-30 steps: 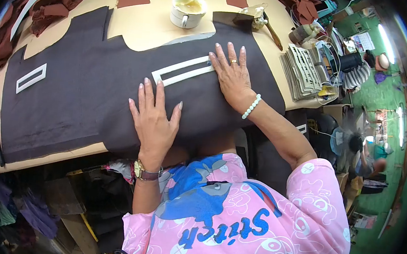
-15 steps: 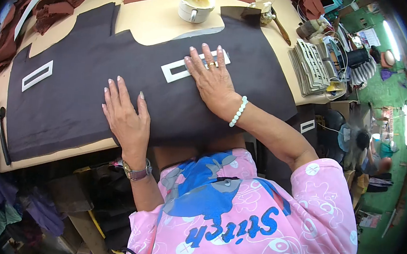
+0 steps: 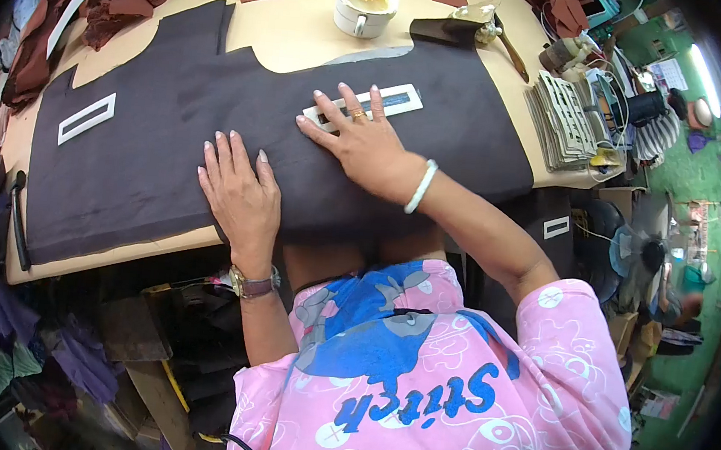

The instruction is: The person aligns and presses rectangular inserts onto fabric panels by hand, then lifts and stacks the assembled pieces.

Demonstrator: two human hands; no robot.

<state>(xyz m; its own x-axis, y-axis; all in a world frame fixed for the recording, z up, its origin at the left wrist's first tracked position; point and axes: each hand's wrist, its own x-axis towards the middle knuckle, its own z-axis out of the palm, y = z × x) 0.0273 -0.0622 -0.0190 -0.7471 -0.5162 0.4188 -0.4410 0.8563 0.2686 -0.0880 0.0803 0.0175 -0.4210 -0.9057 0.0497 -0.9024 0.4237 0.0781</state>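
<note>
Dark fabric (image 3: 172,123) lies spread over the table, its near edge hanging over the front. On it, my left hand (image 3: 241,193) rests flat with its fingers apart. My right hand (image 3: 359,143) has its fingers spread, the tips on the left part of a white rectangular frame piece (image 3: 403,100) stuck or laid on the fabric. A dark slot shows inside that frame. Another, smaller white frame (image 3: 87,119) lies at the fabric's left side, away from both hands.
A white cup (image 3: 364,21) of yellowish paste stands behind the fabric, with a brush (image 3: 513,54) to its right. Stacked card templates (image 3: 562,123) sit at the right. Brown fabric (image 3: 127,3) lies back left. A black tool (image 3: 19,221) lies at the left edge.
My right hand has moved left along the white frame, from its right end to its left part. My left hand has moved left, away from the frame. The camera view has shifted slightly.
</note>
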